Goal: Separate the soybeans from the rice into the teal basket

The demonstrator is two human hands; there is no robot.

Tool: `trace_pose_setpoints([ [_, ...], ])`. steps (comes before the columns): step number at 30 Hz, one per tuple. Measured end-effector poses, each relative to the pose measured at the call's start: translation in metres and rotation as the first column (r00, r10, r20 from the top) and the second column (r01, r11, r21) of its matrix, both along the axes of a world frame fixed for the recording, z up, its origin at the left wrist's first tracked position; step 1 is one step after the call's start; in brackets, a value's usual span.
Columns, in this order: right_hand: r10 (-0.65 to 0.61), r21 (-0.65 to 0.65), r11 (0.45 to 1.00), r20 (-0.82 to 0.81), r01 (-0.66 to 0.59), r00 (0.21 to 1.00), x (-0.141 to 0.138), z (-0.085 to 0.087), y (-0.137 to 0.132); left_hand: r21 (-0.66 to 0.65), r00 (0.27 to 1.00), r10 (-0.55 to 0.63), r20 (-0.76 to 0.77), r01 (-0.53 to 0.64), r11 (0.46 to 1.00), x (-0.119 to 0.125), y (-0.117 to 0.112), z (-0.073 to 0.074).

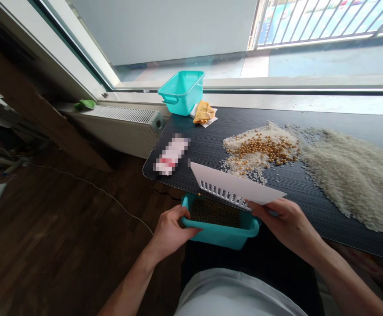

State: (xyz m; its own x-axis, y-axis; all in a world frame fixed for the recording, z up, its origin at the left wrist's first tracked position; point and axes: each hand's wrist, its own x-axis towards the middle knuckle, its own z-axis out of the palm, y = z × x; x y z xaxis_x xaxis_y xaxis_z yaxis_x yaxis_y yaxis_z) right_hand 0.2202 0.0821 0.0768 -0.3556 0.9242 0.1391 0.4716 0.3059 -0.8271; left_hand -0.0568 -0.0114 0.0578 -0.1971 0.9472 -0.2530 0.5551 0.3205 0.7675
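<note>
My left hand (170, 229) grips the left rim of a teal tub (224, 235) held below the table's near edge; the tub holds dark greenish beans (215, 213). My right hand (285, 223) is closed on a white slotted scoop (234, 186), tilted over the tub at the table edge. One yellow bean sits at the scoop's lower left corner. On the dark table (342, 120) lies a heap of rice mixed with yellow soybeans (262, 148). A larger pile of plain rice (349, 173) spreads to its right.
A second teal tub (181, 91) stands at the table's far left corner, with a yellow cloth on white paper (204, 113) beside it. A blurred pink-white packet (171, 154) lies near the left edge. A radiator (122, 125) and wooden floor lie left; a window runs behind.
</note>
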Motion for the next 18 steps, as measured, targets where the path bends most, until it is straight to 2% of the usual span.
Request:
trace_pose_setpoints([
  [3,0.066,-0.009,0.998,-0.007,-0.066,0.998,-0.003,0.001,-0.002,-0.006,1.0,0.022,-0.015,-0.022,1.0,-0.009,-0.004,0.001],
  [6,0.043,-0.016,0.999,-0.017,-0.043,0.999,0.005,0.001,-0.012,-0.014,0.999,0.031,-0.031,-0.032,0.999,-0.014,-0.006,0.001],
  [9,-0.051,-0.067,0.997,0.0,0.05,0.999,0.018,-0.006,-0.027,-0.003,0.998,0.012,-0.062,-0.012,1.0,-0.012,-0.005,0.0],
  [13,-0.187,-0.065,0.98,-0.014,0.185,0.982,0.032,-0.021,-0.047,-0.012,0.998,-0.031,-0.063,0.03,0.999,0.001,0.002,-0.001],
  [18,-0.418,-0.023,0.908,0.057,0.419,0.907,0.056,-0.024,-0.063,-0.029,0.993,-0.115,-0.009,0.115,0.993,0.023,0.009,-0.002],
])
